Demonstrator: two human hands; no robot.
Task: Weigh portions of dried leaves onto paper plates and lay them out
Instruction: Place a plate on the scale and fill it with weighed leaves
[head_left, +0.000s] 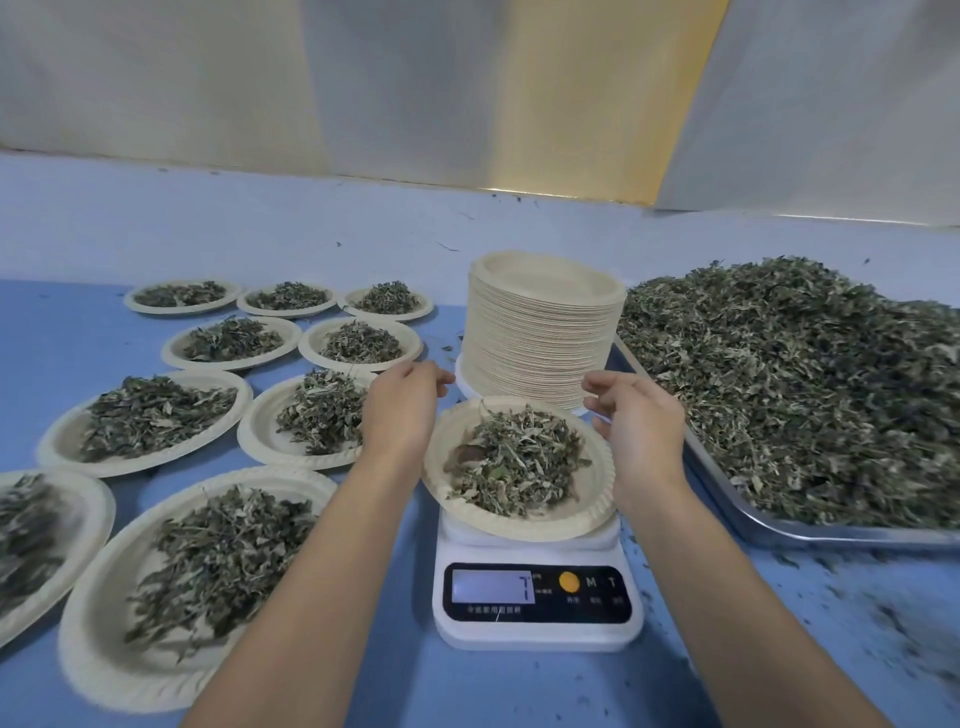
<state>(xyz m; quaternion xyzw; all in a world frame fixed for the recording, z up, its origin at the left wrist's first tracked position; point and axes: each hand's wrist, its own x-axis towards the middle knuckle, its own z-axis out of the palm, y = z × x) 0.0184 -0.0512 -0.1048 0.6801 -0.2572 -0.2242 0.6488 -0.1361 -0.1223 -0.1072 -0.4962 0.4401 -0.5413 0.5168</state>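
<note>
The left grip (400, 410) and right grip (639, 428) hang loosely curled and released, holding nothing, either side of the paper plate (595, 499) of dried leaves (511, 462) on the scale (537, 618). Nine filled plates (62, 441) already lie on the desk (400, 623) to the left. The tall plate stack (540, 338) and heaped tray (831, 535) suggest much remains, and nothing seems to bar the way.
</note>
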